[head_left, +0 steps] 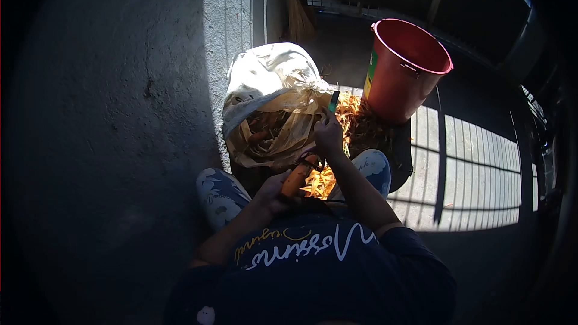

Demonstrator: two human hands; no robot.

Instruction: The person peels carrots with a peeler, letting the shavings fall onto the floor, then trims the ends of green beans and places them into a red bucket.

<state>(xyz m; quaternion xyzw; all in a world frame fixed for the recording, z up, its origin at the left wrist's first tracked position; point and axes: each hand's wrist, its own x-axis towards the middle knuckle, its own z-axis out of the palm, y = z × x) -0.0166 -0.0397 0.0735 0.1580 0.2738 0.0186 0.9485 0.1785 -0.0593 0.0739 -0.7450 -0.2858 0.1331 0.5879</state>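
Between my knees, my left hand [274,195] grips an orange carrot [295,182] that points up and to the right. My right hand [328,136] is closed around a peeler, whose green and dark handle end [333,102] sticks out above the fist. The dark head of the peeler lies against the carrot's upper end; its blade is too small to make out. In front of my hands, an open white sack [274,69] has its mouth facing me, with what look like carrots [259,137] in its shadowed inside.
A tall red bucket [400,78] stands beyond my right hand. Orange peelings [349,111] lie heaped by its base, and more peelings [320,183] lie below my hands. A rough wall [144,84] rises on the left. A broom [298,18] leans behind the sack.
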